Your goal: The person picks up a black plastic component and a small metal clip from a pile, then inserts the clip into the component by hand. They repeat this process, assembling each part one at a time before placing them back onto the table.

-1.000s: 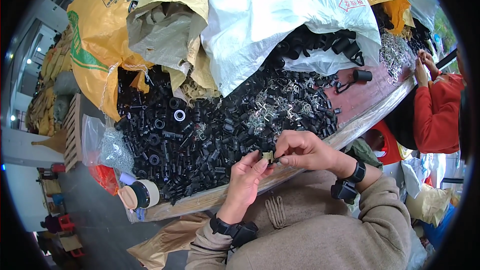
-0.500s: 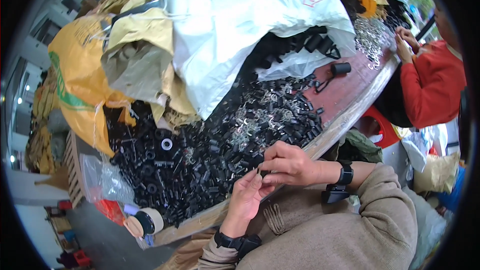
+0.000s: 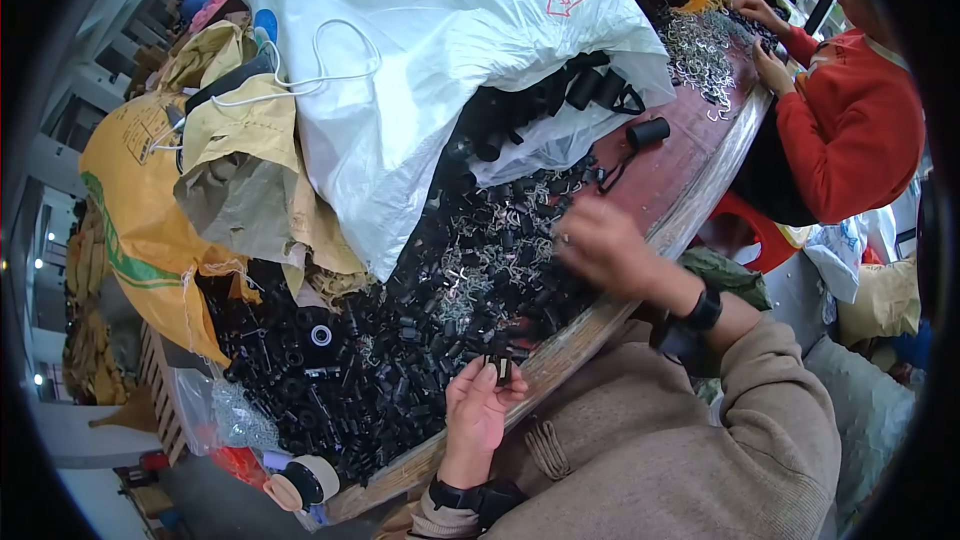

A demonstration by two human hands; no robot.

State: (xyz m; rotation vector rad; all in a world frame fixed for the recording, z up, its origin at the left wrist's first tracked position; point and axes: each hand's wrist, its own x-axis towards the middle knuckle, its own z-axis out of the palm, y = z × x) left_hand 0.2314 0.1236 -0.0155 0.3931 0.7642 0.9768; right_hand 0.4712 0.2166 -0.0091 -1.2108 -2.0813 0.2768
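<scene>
My left hand [image 3: 474, 418] is at the table's near edge, fingers closed on a small black plastic part [image 3: 502, 370] with a pale strip on its face. To the right and farther forward, my right hand [image 3: 608, 248] hovers over the right side of the pile. Motion smears its fingers, so I cannot tell whether they hold anything. Beneath and beyond the hands spreads a heap of small black parts [image 3: 400, 360], with silvery bent metal hooks [image 3: 465, 285] mixed in at its middle.
A large white woven sack [image 3: 400, 70] spills black cylinders onto the red tabletop [image 3: 660, 185]. Yellow sack [image 3: 140, 210] lies left; a lidded cup [image 3: 303, 483] stands at the near left corner. A person in red [image 3: 850, 130] handles metal hooks at far right.
My right hand has left my left hand and moved up and forward over the pile. The left hand keeps the black part, now more visible. The whole view has shifted somewhat.
</scene>
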